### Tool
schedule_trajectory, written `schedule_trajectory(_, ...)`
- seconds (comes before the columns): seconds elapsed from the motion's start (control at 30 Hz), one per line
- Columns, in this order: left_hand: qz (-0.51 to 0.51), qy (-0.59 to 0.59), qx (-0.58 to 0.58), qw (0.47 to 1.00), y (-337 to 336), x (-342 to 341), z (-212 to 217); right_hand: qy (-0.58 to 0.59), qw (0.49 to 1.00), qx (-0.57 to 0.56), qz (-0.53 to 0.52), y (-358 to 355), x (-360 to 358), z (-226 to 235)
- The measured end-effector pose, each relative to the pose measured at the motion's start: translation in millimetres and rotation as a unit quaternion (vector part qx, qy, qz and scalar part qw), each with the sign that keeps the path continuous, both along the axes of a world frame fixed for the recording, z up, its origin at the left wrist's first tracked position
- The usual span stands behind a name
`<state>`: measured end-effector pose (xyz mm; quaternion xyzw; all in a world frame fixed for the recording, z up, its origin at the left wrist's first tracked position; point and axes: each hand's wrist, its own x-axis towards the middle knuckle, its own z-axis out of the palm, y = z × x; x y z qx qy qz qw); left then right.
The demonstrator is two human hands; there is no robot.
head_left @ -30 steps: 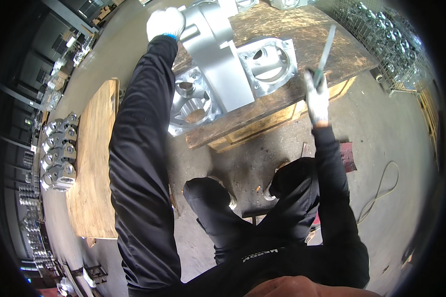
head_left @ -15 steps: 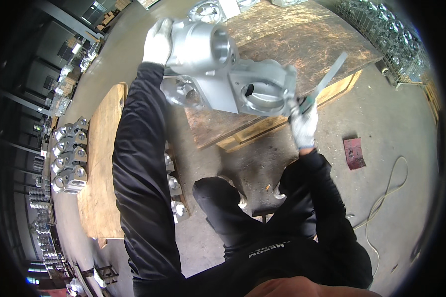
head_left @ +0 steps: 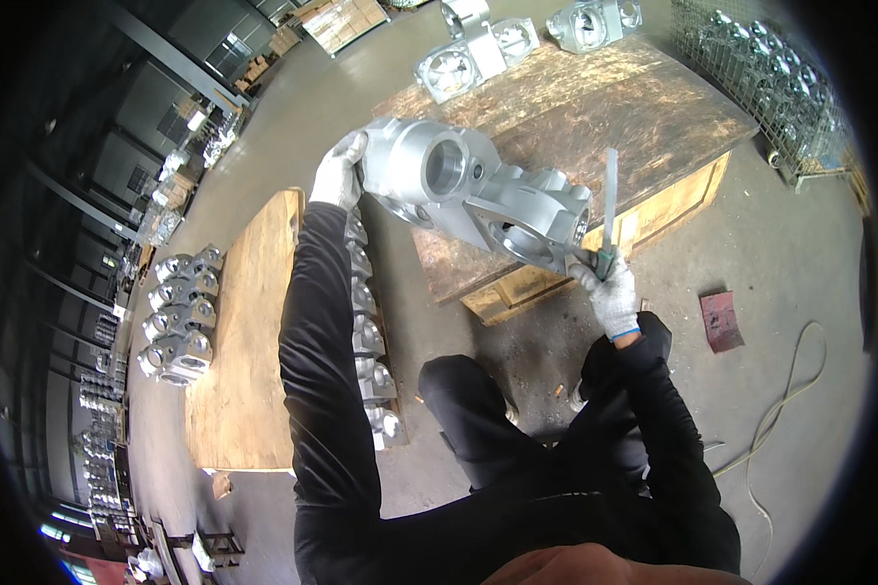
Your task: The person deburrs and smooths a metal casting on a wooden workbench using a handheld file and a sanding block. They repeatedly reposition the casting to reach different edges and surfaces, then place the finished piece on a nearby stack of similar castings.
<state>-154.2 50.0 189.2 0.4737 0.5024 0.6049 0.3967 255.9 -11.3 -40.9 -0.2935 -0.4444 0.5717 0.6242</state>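
Compared with half a second earlier, the large silver metal casting (head_left: 473, 195) is sitting lower and further from the wooden pallet table (head_left: 654, 117), held in the air above the floor. The gloved left hand (head_left: 339, 174) is gripping its rounded end. The gloved right hand (head_left: 607, 292) is supporting the flanged end while clenching a flat metal file (head_left: 611, 200) pointing upward. More castings (head_left: 366, 331) are lying beside the left arm.
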Motion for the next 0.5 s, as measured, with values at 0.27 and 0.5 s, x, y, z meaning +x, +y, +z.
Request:
schedule_trajectory(0.27,-0.014,0.016,0.005,1.0,6,12,16,-0.133,0.985,-0.099,-0.041,-12,37,-8)
schedule_trajectory(0.5,0.026,-0.067,-0.009,0.997,7,3,7,-0.144,0.986,-0.064,-0.058,-16,40,-9)
